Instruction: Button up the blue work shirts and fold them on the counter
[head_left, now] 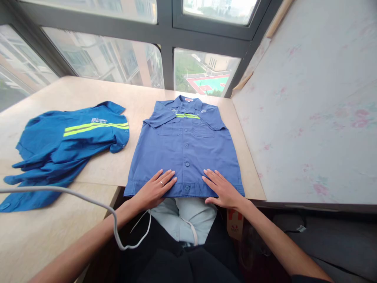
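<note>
A blue short-sleeved work shirt [167,157] lies buttoned and spread flat before me, its collar toward the window and its hem at the near table edge. Yellow-green reflective stripes cross its chest between the sleeves, which are folded inward. My left hand [157,186], with a ring on one finger, rests flat on the lower left of the shirt, fingers extended. On the lower right side, my right hand [222,189] lies palm down with its fingers spread. To the left is a second blue work shirt [76,145], rumpled, with the same kind of stripes.
The pale tabletop [138,98] runs up to the grey window frame [167,67]. A floral-papered wall panel [306,118] borders the right side. A white cable [88,200] loops over the left table edge past my left forearm. A printed cardboard box [235,226] stands under the table.
</note>
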Available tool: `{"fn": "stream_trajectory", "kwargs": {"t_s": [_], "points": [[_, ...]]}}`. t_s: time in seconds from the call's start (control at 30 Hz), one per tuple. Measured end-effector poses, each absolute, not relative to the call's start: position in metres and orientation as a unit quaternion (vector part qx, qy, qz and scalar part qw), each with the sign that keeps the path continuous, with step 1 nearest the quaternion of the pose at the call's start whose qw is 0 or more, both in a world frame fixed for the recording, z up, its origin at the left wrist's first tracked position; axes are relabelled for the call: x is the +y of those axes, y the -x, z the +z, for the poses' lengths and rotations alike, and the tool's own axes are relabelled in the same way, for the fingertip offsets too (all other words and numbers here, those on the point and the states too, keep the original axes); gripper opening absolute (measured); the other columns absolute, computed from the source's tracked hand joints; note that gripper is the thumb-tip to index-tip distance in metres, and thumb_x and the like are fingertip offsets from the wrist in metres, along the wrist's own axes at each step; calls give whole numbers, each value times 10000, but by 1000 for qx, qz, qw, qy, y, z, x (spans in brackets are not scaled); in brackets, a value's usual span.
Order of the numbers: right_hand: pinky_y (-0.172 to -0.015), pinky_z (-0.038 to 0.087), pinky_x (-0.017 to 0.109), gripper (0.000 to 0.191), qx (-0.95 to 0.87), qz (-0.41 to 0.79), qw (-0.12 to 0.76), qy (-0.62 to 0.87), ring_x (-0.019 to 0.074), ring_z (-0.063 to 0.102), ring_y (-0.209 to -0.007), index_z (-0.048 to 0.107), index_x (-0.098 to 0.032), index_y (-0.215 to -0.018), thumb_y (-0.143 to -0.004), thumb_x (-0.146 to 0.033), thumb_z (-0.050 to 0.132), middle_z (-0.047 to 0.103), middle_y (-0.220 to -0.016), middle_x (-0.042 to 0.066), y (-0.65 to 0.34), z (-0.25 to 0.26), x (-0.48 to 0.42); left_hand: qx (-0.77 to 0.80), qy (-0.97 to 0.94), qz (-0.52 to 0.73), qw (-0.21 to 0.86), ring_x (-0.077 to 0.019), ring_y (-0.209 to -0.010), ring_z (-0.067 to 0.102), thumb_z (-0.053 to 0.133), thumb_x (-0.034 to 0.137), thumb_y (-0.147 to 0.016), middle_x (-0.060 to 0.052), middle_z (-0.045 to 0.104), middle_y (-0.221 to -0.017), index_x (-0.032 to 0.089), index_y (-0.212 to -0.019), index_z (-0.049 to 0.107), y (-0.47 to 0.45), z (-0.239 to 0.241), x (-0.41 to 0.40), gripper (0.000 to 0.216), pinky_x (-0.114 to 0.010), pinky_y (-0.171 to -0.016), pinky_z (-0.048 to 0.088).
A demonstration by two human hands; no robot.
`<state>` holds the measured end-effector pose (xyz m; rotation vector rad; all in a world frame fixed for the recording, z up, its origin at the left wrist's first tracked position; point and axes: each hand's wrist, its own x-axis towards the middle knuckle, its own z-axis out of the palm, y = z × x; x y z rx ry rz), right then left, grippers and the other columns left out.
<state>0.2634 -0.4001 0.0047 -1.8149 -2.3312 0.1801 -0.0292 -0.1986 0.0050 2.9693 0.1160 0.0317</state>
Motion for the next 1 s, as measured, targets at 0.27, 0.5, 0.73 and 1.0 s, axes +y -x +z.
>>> {"fn": "stream_trajectory", "kwargs": {"t_s": [0.27, 0.5, 0.73, 1.0], "points": [[-1166, 305, 524, 668, -800, 35, 107, 590, 303, 319, -1440, 397, -117, -1471, -877, -283, 652, 401, -1516, 190, -265, 4, -407, 65, -982, 152, 96, -206, -1055, 688, 527, 214, -914, -78, 721, -1149, 220, -1157, 682, 53, 12, -189, 287, -312, -891, 568], [-1111, 414, 494, 435, -805, 52, 203, 554, 265, 517, -1312, 576, -179, -1323, -905, -283, 635, 581, -1377, 139, -277, 5, -406, 112, -979, 152, 82, -192, -879, 725, 474, 248, -928, -64, 757, -1038, 212, -1070, 728, 45, 43, -184, 293, -275, -762, 568], [-947, 558, 365, 301, -746, 127, 270, 595, 221, 687, -1070, 672, -228, -1206, -911, -226, 614, 727, -1152, 71, -295, 19, -407, 131, -965, 64, 218, -177, -900, 717, 462, 328, -919, -37, 755, -1058, 241, -1036, 750, 38, 60, -166, 323, -249, -801, 541], [-923, 567, 374, 258, -708, 164, 287, 624, 237, 709, -1014, 711, -231, -1131, -883, -289, 669, 747, -1096, 62, -314, 18, -409, 183, -940, 15, 288, -217, -901, 712, 500, 446, -893, -68, 755, -1040, 211, -1037, 753, 46, 57, -156, 375, -293, -821, 533]]}}
